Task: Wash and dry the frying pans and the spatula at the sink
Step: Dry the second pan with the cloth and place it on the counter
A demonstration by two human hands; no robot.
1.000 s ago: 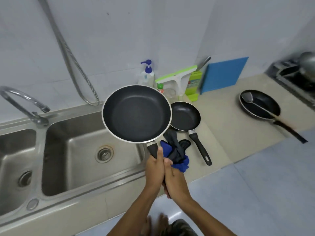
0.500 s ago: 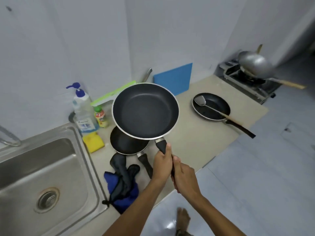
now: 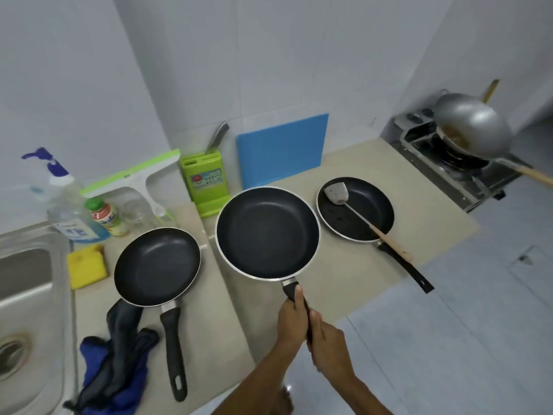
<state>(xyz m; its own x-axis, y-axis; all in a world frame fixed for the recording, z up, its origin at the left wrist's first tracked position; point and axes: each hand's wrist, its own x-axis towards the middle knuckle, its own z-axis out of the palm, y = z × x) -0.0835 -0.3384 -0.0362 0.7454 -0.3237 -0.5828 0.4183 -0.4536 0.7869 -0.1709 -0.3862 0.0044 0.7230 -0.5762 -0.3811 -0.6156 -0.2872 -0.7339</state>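
Handle of large frying pan held 2-handed: left grip curled round it nearer the bowl, right grip wrapped round its end just behind. Pan sits level over the surface between 2 other pans, possibly resting on it, though contact is unclear from this angle. Medium pan lies to its left near the sink, near rim over a blue-and-black cloth, with a yellow sponge just beside it; small pan lies to the right with the spatula in it, wooden handle over the rim.
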